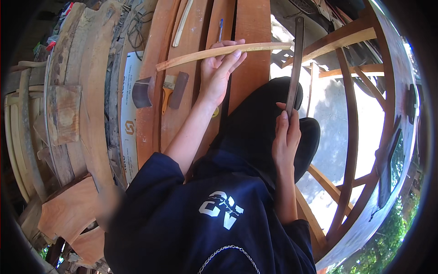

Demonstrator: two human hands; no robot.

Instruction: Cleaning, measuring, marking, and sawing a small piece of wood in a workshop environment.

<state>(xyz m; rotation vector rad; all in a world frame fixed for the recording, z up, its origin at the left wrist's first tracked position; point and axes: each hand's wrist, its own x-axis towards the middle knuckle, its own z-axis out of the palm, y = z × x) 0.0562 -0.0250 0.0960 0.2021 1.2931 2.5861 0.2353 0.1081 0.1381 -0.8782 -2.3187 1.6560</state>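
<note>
My left hand (219, 68) is closed around a thin, slightly curved wooden strip (191, 56), pinched between thumb and fingers. The strip lies crosswise, its right end close to a long flat steel ruler (295, 64) with a hole at its far end. My right hand (287, 132) grips the ruler's near end, holding it nearly upright in the picture. Below the strip, on reddish boards (251, 41), are a paintbrush (165, 98) with an orange handle, a brown sandpaper piece (178, 90) and a darker curled sheet (142, 92).
Another pale wooden strip (182, 23) and a blue pen (221, 29) lie farther off on the boards. Stacked timber (93, 91) and a white panel (130, 114) fill the left. A wooden frame (349, 114) stands at the right over sunlit floor. My bent knees (278, 100) are between.
</note>
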